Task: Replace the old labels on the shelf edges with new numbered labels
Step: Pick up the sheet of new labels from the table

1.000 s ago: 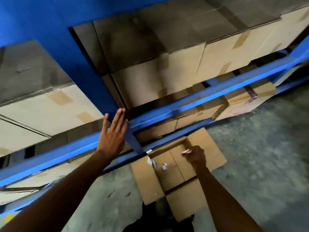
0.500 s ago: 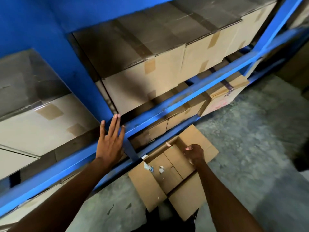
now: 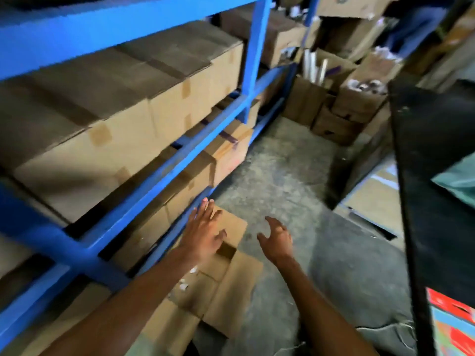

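A blue metal rack fills the left side, its middle shelf edge (image 3: pixel 164 173) running diagonally with no label visible on it. My left hand (image 3: pixel 205 232) hovers open, fingers spread, above an open cardboard box (image 3: pixel 231 286) on the floor. Small white paper scraps (image 3: pixel 189 277) lie inside that box. My right hand (image 3: pixel 276 237) is open and curled, empty, over the concrete floor just right of the box. The view is blurred.
Taped cardboard cartons (image 3: pixel 123 140) fill the rack shelves. More open boxes with rolls (image 3: pixel 334 88) stand at the far end of the aisle. A dark shelf frame (image 3: pixel 421 201) stands at the right. A person's legs (image 3: pixel 411 24) show at the top right. Bare concrete floor (image 3: pixel 295 176) lies between.
My left hand has left the shelf edge and dropped over the floor box. My right hand has come out of the box, empty. The view has swung right down the aisle.
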The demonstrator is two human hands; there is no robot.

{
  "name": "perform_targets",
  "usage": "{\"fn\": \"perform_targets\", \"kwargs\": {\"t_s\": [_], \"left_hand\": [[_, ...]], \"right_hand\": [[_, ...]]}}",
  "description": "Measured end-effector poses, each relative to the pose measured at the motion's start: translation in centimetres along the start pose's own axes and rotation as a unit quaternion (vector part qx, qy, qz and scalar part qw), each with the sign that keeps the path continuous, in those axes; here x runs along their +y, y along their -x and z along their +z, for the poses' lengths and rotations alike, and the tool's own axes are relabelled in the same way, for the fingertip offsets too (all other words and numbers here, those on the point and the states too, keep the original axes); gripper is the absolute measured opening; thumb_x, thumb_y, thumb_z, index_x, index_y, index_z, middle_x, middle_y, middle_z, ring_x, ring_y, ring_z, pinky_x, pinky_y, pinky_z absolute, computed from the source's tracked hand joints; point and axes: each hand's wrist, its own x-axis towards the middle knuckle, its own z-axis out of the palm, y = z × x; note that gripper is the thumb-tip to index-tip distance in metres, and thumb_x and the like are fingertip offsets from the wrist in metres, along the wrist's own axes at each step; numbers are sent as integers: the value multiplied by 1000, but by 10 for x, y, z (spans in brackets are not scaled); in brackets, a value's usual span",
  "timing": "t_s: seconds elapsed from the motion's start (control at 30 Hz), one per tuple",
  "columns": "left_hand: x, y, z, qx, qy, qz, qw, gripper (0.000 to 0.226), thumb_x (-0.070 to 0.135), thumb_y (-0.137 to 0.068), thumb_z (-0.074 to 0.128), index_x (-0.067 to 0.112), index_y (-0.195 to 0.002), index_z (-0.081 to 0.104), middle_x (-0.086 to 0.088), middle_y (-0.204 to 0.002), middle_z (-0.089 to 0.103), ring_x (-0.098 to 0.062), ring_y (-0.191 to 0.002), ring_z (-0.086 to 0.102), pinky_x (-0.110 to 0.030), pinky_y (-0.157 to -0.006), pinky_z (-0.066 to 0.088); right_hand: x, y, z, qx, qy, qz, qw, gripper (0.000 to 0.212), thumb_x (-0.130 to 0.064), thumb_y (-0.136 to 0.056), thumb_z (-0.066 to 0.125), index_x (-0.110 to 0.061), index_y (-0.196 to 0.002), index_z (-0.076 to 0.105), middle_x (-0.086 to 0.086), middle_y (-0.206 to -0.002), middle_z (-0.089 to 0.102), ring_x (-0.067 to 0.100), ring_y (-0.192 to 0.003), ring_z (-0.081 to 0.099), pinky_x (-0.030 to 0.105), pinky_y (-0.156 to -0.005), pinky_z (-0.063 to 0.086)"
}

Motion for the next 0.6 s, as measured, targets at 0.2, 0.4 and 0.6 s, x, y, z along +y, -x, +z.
{"fn": "perform_targets", "kwargs": {"t_s": [0.2,0.4,0.6], "left_hand": [[183,-26,12,21,126,195,972,53,35,-91,52,10,-137,43,-12,-149,36,-24,-142,24,-34,-112,22],[336,22,50,-15,186,335,923,50,28,-89,57,7,-133,48,-13,-141,47,-26,-134,39,-31,-111,26],[416,70,91,-85,136,440,884,47,32,-92,48,13,-135,45,-4,-144,45,-21,-136,35,-26,-109,27]], "right_hand": [[109,71,-112,171,-30,72,982,52,-19,-80,62,-13,-131,50,9,-136,52,31,-122,47,39,-101,37],[232,161,-181,273,-38,202,940,46,-16,-81,61,-10,-126,54,15,-130,56,33,-121,50,38,-101,38],[322,235,-196,284,-16,350,893,45,-14,-80,56,-14,-125,51,12,-128,56,33,-119,47,40,-99,35]]}}
